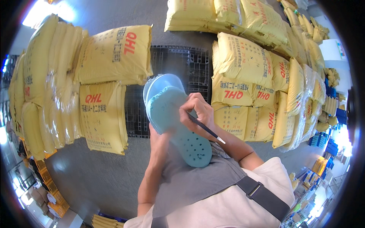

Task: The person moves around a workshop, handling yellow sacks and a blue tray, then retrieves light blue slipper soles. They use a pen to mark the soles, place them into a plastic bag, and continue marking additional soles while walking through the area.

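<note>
A light teal foam clog [165,110] is held in front of my body, its perforated end [194,148] toward me. The far end has a paler blue curved rim. My left hand [157,138] grips the clog from its left side, with most of its fingers hidden behind it. Over the middle of the clog, my right hand [197,112] is closed around a slim dark pen-like tool [205,127]. That tool's white end points back toward my right forearm; its other end cannot be made out.
Yellow printed sacks [114,57] are stacked to the left, some under clear wrap. More yellow sacks [243,64] are piled to the right and at the back. Between the stacks lies a black plastic pallet [182,57]. Orange crates [47,180] stand at the far left.
</note>
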`<state>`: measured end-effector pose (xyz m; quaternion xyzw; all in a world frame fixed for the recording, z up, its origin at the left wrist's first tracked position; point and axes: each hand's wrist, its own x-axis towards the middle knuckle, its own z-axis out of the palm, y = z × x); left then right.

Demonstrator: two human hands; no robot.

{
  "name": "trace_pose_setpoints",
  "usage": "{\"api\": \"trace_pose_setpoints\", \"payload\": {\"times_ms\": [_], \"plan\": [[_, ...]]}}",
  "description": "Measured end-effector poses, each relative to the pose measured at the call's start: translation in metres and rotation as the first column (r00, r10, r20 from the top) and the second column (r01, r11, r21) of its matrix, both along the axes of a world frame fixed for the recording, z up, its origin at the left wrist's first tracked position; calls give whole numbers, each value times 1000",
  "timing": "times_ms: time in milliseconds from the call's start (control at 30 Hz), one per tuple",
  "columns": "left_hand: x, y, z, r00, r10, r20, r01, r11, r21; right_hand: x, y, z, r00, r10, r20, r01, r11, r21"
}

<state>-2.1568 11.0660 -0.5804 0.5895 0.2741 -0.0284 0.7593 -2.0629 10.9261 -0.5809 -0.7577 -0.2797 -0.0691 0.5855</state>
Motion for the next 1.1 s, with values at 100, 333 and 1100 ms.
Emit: {"api": "trace_pose_setpoints", "payload": {"times_ms": [100,333,1100], "plan": [[48,0,20,999,12,48,-14,1000,25,47,1,23,999,-36,9,36,999,1],[160,26,40,990,-104,100,92,989,113,149,20,47,992,-99,81,100,995,-3],[652,166,59,980,-152,126,154,988,-11,600,128,56,944,-224,-243,269,947,175]]}}
